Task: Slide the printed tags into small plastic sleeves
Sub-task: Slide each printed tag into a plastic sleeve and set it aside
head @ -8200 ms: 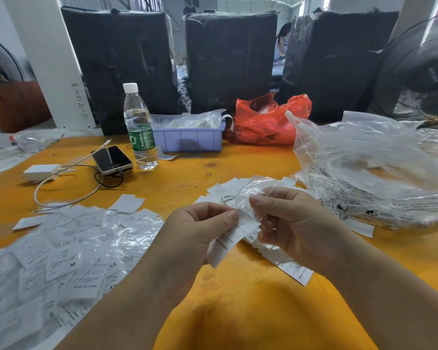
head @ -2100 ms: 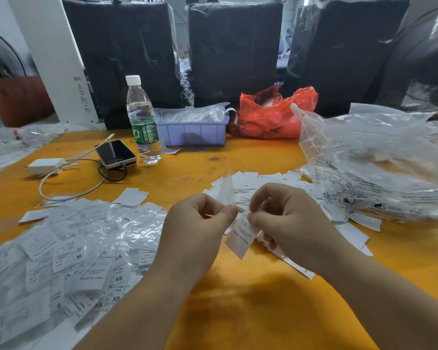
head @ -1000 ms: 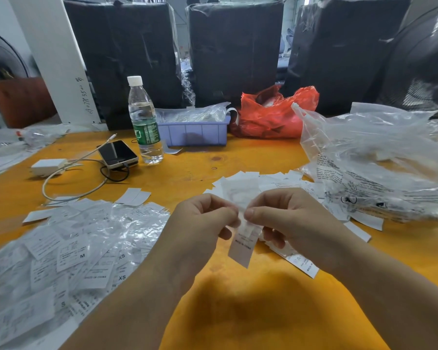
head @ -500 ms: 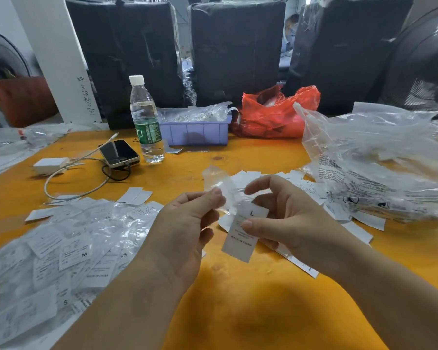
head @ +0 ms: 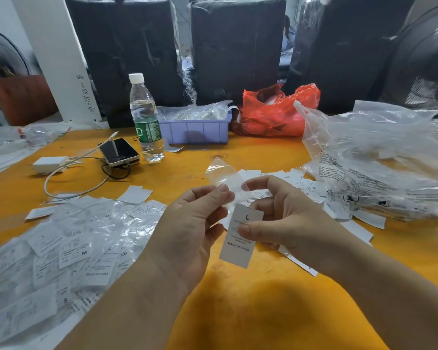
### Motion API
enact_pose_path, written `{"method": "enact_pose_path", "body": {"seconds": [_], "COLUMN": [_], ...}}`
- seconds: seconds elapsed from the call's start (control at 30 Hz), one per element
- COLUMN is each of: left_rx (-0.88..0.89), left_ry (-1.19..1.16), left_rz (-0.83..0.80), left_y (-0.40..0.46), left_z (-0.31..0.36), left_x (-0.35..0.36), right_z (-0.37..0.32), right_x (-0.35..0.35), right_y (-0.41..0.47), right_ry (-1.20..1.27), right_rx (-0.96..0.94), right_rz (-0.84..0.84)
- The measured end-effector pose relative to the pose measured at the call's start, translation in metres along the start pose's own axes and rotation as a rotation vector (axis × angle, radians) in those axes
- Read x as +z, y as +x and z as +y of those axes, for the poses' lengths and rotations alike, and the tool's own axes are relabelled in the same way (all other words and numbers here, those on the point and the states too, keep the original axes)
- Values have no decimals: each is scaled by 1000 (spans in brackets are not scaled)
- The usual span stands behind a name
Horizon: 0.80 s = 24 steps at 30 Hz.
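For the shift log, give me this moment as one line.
step: tag not yet sleeved | left hand: pinches clear sleeve | right hand: pinches L tag | surface: orange table

I see a white rectangular printed tag (head: 240,236) marked "L", upright; a small clear plastic sleeve (head: 225,179) just above it, both held above the table.

A water bottle (head: 146,120) stands upright on the orange table (head: 250,304). Just left of it lies a phone (head: 119,150), cabled beside a white charger (head: 49,164); right of it a lavender bin (head: 196,131), then a red bag (head: 276,111).
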<state>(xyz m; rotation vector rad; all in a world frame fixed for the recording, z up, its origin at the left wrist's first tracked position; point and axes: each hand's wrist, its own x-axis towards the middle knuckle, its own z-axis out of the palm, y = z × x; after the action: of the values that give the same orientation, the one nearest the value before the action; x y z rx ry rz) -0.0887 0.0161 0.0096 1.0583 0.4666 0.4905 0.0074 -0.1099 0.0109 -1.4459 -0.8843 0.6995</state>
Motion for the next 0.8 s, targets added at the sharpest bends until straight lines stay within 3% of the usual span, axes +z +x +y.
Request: {"method": "enact_pose_path", "body": {"seconds": [0.6, 0.8], "left_rx": [162, 133], "left_ry": [256, 201], "left_rz": [-45, -58], "left_y": [-1, -1], "left_z": [-7, -8], "left_x": [1, 0], "right_z": [4, 5], "right_x": [-3, -3], "right_y": [2, 3], "right_ry": [17, -51], "right_rx": [-4, -4], "right_rz": [19, 59]}}
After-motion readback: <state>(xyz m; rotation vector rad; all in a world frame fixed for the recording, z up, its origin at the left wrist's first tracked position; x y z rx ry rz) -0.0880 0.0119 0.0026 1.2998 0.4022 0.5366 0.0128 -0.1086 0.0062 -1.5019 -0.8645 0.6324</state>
